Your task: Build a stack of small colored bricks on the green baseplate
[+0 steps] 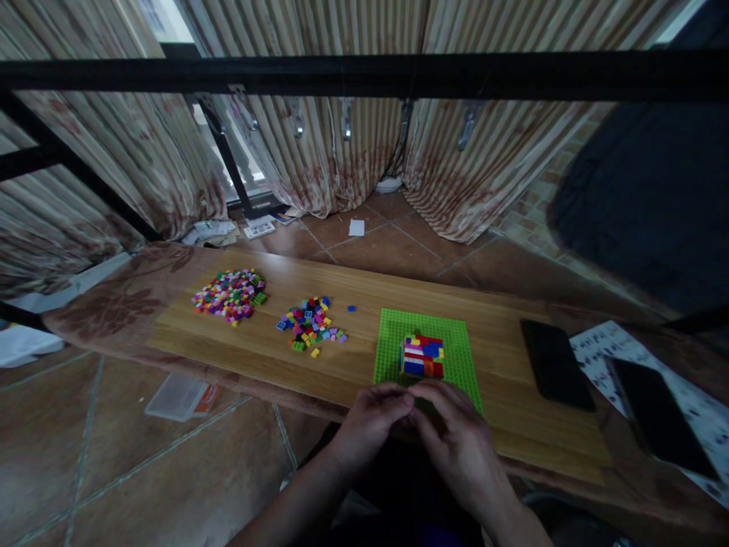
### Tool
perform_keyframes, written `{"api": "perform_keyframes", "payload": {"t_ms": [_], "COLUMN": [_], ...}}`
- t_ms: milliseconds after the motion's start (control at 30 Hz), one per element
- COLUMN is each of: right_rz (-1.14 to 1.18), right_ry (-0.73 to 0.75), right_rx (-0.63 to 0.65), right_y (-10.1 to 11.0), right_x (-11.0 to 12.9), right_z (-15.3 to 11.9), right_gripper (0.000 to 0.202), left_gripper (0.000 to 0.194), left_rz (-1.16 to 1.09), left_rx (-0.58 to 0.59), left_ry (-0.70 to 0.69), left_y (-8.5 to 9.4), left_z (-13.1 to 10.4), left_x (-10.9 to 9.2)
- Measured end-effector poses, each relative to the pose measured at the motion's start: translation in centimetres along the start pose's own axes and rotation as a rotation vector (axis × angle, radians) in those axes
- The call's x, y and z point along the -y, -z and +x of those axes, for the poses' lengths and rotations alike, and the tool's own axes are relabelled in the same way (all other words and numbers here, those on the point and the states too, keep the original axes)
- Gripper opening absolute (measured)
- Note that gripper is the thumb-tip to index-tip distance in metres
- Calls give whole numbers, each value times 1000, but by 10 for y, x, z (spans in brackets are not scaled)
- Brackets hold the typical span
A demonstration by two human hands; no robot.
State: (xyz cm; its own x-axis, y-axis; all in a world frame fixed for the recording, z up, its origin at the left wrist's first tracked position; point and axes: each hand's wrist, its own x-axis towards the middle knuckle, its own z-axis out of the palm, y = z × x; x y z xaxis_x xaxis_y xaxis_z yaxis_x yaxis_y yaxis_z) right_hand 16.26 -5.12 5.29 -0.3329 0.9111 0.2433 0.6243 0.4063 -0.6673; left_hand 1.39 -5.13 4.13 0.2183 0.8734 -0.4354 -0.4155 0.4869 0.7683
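My left hand (371, 419) and my right hand (456, 437) meet at the near edge of a green studded baseplate (460, 357). Their fingertips are pinched together, and whatever they hold is too small or hidden to make out. Just beyond the fingers, a block of stacked toy bricks (422, 355) in red, blue, white and yellow sits on the baseplate. Left of the plate lies a loose pile of mixed bricks (310, 323), with a single blue brick (351, 308) apart from it.
A larger heap of small colourful bricks (231, 295) lies farther left on the wooden board (347, 374). To the right are a black phone-like slab (555, 363), a second dark device (661, 414) and a printed sheet (604, 342). A black bar (364, 76) crosses above.
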Motion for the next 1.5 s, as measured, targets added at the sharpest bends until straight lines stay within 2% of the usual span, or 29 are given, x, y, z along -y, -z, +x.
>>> {"api": "perform_keyframes", "payload": {"t_ms": [100,233,300,400,533,633,800,1033,1267,1400,1500], "right_rz": [119,170,104,-79,-285,-365,-369,-218,84,299,401], "right_ry": [-91,-132,-100,-20,72,82,89,-5,-207,-365,-414], "right_rx": [7,-2,-69,-177,-160,-135,-131,-178,-241,-273,-296], "right_y": [3,4,5,7,8,6,4,4,7,0,-7], "right_x": [0,-9,-18,-31,-43,-46,-48,-50,-54,-65,-70], "right_z": [1,7,16,36,58,63,62,59,56,51,49], "right_gripper": [18,20,19,18,19,19,19,20,24,30,32], "left_gripper": [25,25,25,21,21,28,33,38,40,35,29], "left_rz": [-107,-39,63,286,527,635,785,789,731,656,648], "left_rx": [45,78,28,-139,-325,-351,-289,-216,-270,-286,-307], "left_ry": [58,39,-33,-215,-366,-412,-445,-386,-285,-235,-218], "left_y": [0,-2,-2,-1,7,9,0,-9,-11,-13,-13], "left_z": [3,8,12,22,42,57,75,83,89,96,100], "left_x": [-3,-7,-10,-15,-20,-23,-25,-26,-27,-23,-21]}}
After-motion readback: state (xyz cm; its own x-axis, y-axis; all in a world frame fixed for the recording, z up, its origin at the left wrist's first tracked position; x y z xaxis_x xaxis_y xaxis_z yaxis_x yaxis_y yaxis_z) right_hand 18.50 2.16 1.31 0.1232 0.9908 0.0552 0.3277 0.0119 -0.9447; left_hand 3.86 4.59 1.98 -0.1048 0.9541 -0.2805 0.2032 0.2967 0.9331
